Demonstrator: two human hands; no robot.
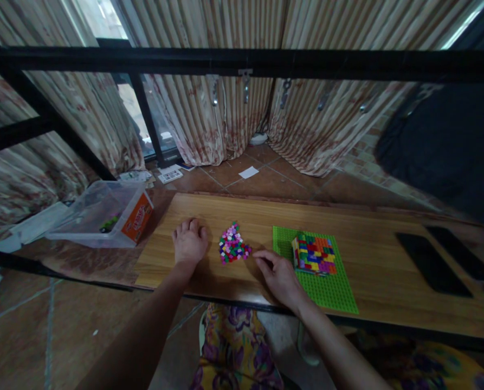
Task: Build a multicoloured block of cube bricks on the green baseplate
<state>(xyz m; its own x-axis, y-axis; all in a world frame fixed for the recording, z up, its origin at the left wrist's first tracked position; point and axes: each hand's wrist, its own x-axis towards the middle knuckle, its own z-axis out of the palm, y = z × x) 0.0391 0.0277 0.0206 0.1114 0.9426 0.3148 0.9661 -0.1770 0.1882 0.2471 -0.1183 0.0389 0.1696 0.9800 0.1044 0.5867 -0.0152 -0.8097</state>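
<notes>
A small pile of tiny coloured bricks [234, 246], pink, white, green, red and purple, lies on the wooden table. To its left, my left hand [189, 244] rests palm down on the tabletop, fingers forward, holding nothing. At the pile's right edge, the thumb and forefinger of my right hand [278, 275] are pinched together; anything between them is too small to make out. Just right of that hand is a green studded baseplate [343, 295]. On it stands a block built of multicoloured bricks [315, 253], with a pale left side.
Two dark flat slabs [432, 264] lie at the table's right end. A clear plastic bin [91, 216] with an orange label and a few green pieces stands left of the table [233, 208]. A black metal bar [266, 64] crosses in front of the curtains.
</notes>
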